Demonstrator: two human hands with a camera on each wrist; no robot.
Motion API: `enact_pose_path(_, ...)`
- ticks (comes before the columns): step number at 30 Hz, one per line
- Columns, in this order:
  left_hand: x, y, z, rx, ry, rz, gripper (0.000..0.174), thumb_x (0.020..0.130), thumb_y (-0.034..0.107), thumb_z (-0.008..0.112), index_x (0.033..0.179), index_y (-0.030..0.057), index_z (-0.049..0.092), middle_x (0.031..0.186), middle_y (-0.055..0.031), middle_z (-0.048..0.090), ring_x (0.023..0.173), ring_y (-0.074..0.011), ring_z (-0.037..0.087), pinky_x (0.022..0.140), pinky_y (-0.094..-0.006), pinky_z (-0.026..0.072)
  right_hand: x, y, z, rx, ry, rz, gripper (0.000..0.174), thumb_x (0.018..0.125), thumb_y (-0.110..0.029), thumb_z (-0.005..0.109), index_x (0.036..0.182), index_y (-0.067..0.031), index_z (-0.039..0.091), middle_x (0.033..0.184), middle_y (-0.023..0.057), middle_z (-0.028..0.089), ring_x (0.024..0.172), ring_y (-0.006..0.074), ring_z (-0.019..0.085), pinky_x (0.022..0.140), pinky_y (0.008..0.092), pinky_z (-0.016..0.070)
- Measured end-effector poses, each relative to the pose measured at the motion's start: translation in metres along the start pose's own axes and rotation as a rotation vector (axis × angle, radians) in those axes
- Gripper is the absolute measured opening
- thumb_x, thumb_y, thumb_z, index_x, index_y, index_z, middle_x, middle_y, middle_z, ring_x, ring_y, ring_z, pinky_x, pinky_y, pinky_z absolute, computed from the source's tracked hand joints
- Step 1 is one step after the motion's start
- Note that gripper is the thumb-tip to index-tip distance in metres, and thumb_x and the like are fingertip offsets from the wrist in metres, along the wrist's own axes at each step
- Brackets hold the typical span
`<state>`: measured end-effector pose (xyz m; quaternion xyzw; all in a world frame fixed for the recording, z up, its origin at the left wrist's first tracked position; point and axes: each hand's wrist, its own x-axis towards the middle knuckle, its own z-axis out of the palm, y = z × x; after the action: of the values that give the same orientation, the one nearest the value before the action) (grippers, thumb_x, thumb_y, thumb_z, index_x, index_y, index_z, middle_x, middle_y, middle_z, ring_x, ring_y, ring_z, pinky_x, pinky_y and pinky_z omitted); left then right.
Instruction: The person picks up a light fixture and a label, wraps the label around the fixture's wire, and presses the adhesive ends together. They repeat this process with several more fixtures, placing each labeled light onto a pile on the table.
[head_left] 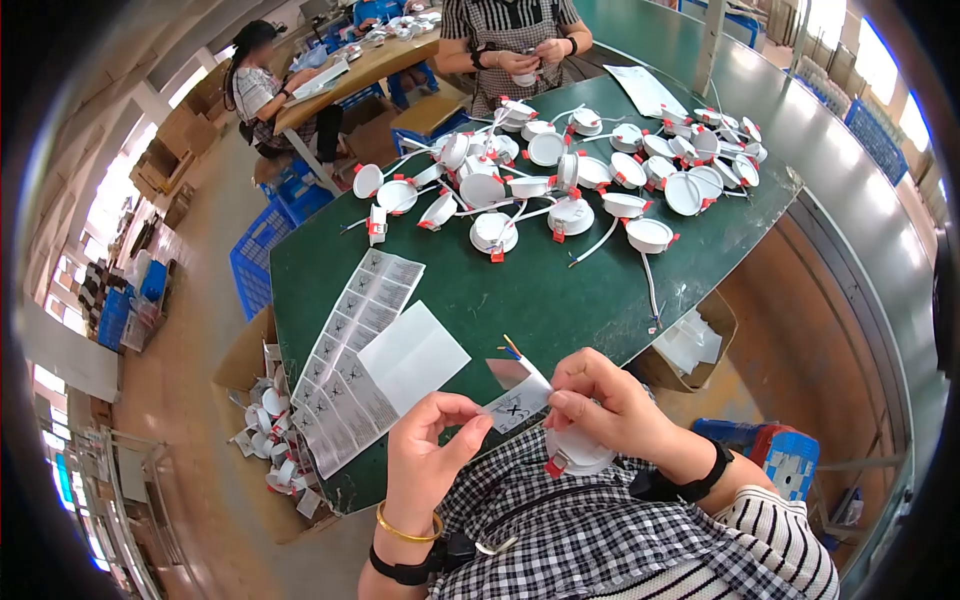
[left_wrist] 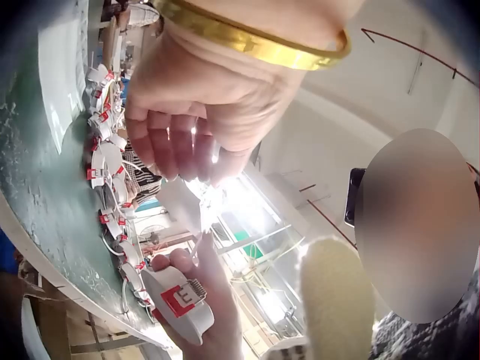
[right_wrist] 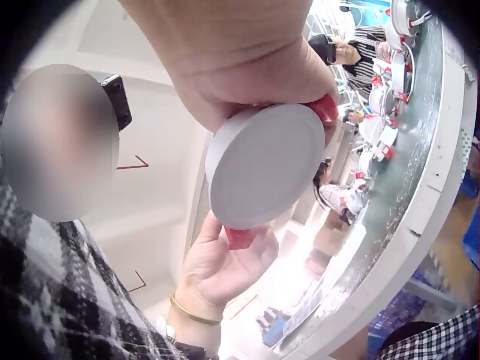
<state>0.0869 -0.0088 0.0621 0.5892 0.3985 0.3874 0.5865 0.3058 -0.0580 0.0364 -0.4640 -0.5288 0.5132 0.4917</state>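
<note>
A round white lamp [head_left: 582,452] with red clips is held in my right hand [head_left: 615,410], whose thumb and fingers also pinch its white cable [head_left: 535,374]; blue and brown wire ends stick out. My left hand [head_left: 432,455] pinches the edge of a printed translucent label [head_left: 518,402] that reaches to the cable. In the left wrist view the lamp [left_wrist: 180,304] shows a red clip and a metal spring below my left hand [left_wrist: 199,105]. The right wrist view shows the lamp's flat white face [right_wrist: 266,166] under my right hand [right_wrist: 251,71].
Many similar lamps [head_left: 482,190] lie across the far part of the green table [head_left: 500,290]. A label sheet [head_left: 345,370] and a blank white sheet [head_left: 414,358] lie at the left. Boxes of parts [head_left: 262,425] stand beside the table; a person [head_left: 510,50] works opposite.
</note>
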Motion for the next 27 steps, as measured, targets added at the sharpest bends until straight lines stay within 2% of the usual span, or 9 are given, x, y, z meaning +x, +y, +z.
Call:
enact_pose_path(4,0.001,0.001,0.001,-0.027,0.009,-0.006,0.013,0.082,0.005,0.069,0.09,-0.0014,0.061,0.089,-0.0058,0.064,0.08,-0.0109,0.059,0.076,-0.0241,0.0482,-0.003,0.001,0.001,0.045,-0.01,-0.013,0.018,0.093,-0.014,0.057,0.105,-0.0042,0.05,0.075,0.0038,0.065,0.07,0.0092,0.063,0.061,0.0245,0.0478)
enact_pose_path(7,0.004,-0.004,0.002,-0.031,-0.002,0.044,0.011,0.082,0.004,0.068,0.089,-0.0003,0.06,0.093,-0.0068,0.063,0.085,-0.0118,0.058,0.081,-0.026,0.0467,-0.005,-0.006,0.004,0.058,0.019,-0.002,0.016,0.093,-0.012,0.056,0.105,-0.0031,0.05,0.077,0.0044,0.065,0.07,0.0094,0.063,0.064,0.0243,0.0493)
enact_pose_path(9,0.007,-0.005,0.005,0.022,0.025,0.213,0.008,0.083,0.004,0.066,0.087,0.0007,0.06,0.1,-0.0086,0.062,0.09,-0.0131,0.056,0.087,-0.0283,0.0442,-0.007,-0.006,0.004,0.049,0.015,-0.013,0.016,0.093,-0.011,0.055,0.105,-0.0028,0.05,0.078,0.0048,0.065,0.071,0.0096,0.063,0.066,0.0245,0.0498)
enact_pose_path(12,0.01,-0.004,0.003,-0.024,-0.03,0.18,0.008,0.083,0.005,0.065,0.087,0.0011,0.059,0.104,-0.0109,0.062,0.096,-0.0144,0.056,0.091,-0.0298,0.0423,-0.009,-0.011,0.004,0.037,0.004,-0.021,0.014,0.094,-0.011,0.054,0.104,-0.0023,0.049,0.08,0.0051,0.064,0.074,0.0099,0.063,0.067,0.0245,0.05)
enact_pose_path(18,0.01,0.005,0.005,-0.169,-0.061,0.005,0.009,0.083,0.004,0.065,0.088,0.0009,0.058,0.105,-0.0129,0.063,0.098,-0.0145,0.058,0.089,-0.0285,0.0439,-0.012,-0.016,0.003,0.029,-0.037,0.001,0.012,0.097,-0.009,0.049,0.103,-0.0007,0.044,0.086,0.0077,0.063,0.08,0.0117,0.062,0.072,0.025,0.0496)
enact_pose_path(27,0.005,0.001,0.01,-0.132,0.02,0.043,0.01,0.083,0.005,0.067,0.086,0.0001,0.058,0.095,-0.0087,0.063,0.087,-0.0109,0.056,0.08,-0.0253,0.0458,-0.016,-0.017,0.012,0.084,0.044,0.001,0.012,0.096,-0.01,0.05,0.101,-0.0001,0.045,0.083,0.0051,0.061,0.079,0.0097,0.061,0.071,0.0229,0.0488)
